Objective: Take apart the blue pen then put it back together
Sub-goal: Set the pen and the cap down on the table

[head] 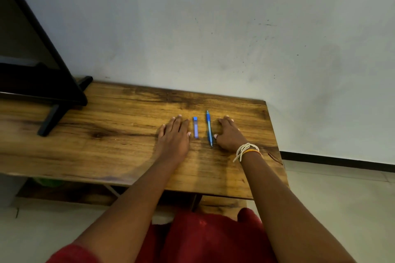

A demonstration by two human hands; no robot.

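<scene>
A blue pen [209,128] lies whole on the wooden table [111,134], pointing away from me with its tip towards me. Left of it lies a small blue rectangular case [195,127], parallel to the pen. My left hand [174,134] rests flat on the table just left of the case, fingers straight. My right hand [229,133] rests palm down just right of the pen, its thumb close to the pen's lower barrel; whether it touches is unclear. Neither hand holds anything.
A black monitor on a black stand [51,113] occupies the table's left back part. The table's right edge [275,141] runs close to my right wrist, which wears white and orange threads. A grey wall rises behind; tiled floor lies to the right.
</scene>
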